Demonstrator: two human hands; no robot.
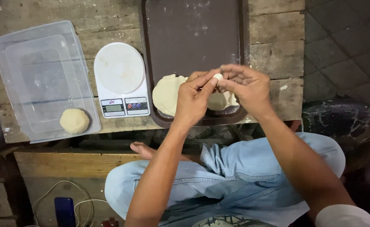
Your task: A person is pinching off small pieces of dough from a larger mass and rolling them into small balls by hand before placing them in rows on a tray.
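The counter (277, 46) was a low run of rough, weathered wooden planks, dusted here and there with flour, and beyond its right edge lay a dark tiled floor (345, 46). A dark brown tray (193, 33) sat on the planks, its near rim reaching almost to the counter's front edge, with most of its far surface bare apart from scattered flour. At the near end of the tray rested a flattened mass of pale dough (166, 93), partly hidden behind the hands. The left hand (193, 98) and the right hand (246, 86) met just above that dough, fingertips pinched together on a small white piece of dough (217, 77) held between them. Just beside the tray on the left stood a white kitchen scale (119, 77) with a round platform, its front close to the counter's edge. Further left lay a clear plastic lid (42, 75), its near corner overhanging the front edge slightly, and a round dough ball (74, 120) sat on its near right corner, well apart from the hands. The scale's platform and most of the lid stood open. The person sat cross-legged in light blue jeans (235, 176) close against the counter, a bare foot (145, 150) tucked under its front edge. Below on the left were a wooden board (67, 164), a blue phone (64, 211) and loose white cable (54, 189).
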